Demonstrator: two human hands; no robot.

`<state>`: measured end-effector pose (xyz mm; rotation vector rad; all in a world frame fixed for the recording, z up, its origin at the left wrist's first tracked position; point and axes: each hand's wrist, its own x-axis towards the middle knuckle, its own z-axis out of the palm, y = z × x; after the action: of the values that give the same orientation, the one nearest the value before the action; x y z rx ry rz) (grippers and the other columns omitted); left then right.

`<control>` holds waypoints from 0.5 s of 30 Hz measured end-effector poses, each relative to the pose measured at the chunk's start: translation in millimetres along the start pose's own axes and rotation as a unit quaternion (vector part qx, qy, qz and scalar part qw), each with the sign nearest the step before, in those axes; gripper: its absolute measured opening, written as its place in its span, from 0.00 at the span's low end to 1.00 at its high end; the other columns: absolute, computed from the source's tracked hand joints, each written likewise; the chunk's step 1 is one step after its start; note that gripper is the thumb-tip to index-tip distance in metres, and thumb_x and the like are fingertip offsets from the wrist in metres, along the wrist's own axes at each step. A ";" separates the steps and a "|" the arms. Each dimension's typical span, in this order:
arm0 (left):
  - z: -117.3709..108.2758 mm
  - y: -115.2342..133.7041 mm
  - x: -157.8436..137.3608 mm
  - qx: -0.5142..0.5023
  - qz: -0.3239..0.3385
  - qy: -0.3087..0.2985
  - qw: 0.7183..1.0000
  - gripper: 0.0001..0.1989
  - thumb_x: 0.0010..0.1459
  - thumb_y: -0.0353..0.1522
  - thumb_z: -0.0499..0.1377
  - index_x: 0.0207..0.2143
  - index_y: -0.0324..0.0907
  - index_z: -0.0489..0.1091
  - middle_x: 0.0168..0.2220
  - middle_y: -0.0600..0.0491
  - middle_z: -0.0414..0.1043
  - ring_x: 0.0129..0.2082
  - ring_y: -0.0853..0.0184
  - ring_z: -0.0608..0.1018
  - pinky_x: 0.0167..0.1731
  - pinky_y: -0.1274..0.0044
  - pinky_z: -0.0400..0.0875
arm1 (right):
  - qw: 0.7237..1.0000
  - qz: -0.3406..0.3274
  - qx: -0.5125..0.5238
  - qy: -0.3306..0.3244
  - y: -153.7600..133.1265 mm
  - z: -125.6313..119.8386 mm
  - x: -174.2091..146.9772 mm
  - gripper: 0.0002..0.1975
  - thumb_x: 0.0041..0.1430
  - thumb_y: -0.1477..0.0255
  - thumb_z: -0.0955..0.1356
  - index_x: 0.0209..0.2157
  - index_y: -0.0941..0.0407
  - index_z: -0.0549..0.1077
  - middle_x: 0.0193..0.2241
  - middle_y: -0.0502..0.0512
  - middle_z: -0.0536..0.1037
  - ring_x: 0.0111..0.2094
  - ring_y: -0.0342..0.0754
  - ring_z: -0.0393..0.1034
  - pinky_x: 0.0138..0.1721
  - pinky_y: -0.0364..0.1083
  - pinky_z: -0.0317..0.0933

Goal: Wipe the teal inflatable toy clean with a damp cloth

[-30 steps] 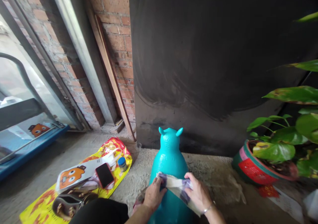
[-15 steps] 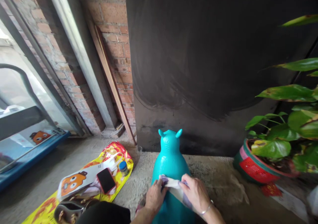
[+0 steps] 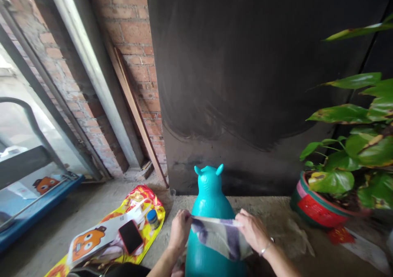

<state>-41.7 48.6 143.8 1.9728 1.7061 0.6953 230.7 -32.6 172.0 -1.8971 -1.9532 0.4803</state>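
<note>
Two bare hands grasp one cloth [image 3: 219, 232] between them: the left hand [image 3: 180, 230] pinches one upper corner, the right hand [image 3: 254, 230] grips the other, so the top edge runs nearly straight from fist to fist. It is a single piece, pale with purple patches, hanging in front of one teal animal-shaped toy [image 3: 211, 205]; whether it touches the toy's body cannot be told. Two small ears (both the same teal) stick up from the toy's one head, which points toward one large dark panel [image 3: 245, 72]. One bracelet [image 3: 265, 247] circles the right wrist.

On the floor to the left lies one yellow and red plastic sheet [image 3: 144, 244]. Four things can be counted on it: one phone [image 3: 130, 237] with a dark screen and red edge, one small jar [image 3: 152, 219] with a blue lid, one white bag [image 3: 115, 224] printed with an orange cartoon face, and one dark handbag, partly visible, at the bottom edge. A second orange face shows on the one blue trolley [image 3: 43, 207] at far left.

To the right stands one potted plant [image 3: 346, 115] in a green and red pot [image 3: 317, 209].
</note>
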 end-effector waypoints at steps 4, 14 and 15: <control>-33.3 16.5 27.0 0.011 0.004 0.034 0.999 0.06 0.54 0.28 0.53 0.26 0.42 0.68 0.27 0.56 0.70 0.31 0.69 0.74 0.35 0.78 0.65 | 0.995 -0.044 0.093 0.010 -9.4 -36.8 38.0 0.13 0.60 0.69 0.60 0.33 0.54 0.76 0.32 0.52 0.72 0.34 0.45 0.69 0.37 0.43 0.60; -65.2 30.8 2.9 0.090 0.056 -0.058 0.993 0.10 0.61 0.35 0.49 0.32 0.44 0.69 0.39 0.55 0.71 0.39 0.71 0.75 0.40 0.79 0.66 | 0.983 -0.040 0.180 0.004 4.7 -46.0 34.1 0.17 0.57 0.68 0.61 0.42 0.53 0.78 0.44 0.57 0.75 0.46 0.47 0.70 0.52 0.47 0.63; -55.8 22.6 -9.8 0.108 0.043 -0.090 0.989 0.10 0.59 0.34 0.50 0.31 0.44 0.70 0.37 0.54 0.72 0.37 0.70 0.75 0.39 0.78 0.66 | 0.986 -0.019 0.165 -0.013 11.1 -28.1 18.8 0.17 0.55 0.71 0.61 0.42 0.53 0.78 0.45 0.58 0.75 0.47 0.48 0.70 0.52 0.47 0.63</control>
<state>-60.5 35.8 200.4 2.1935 1.6529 0.3582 253.8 -13.8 191.6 -1.6494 -1.7911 0.7682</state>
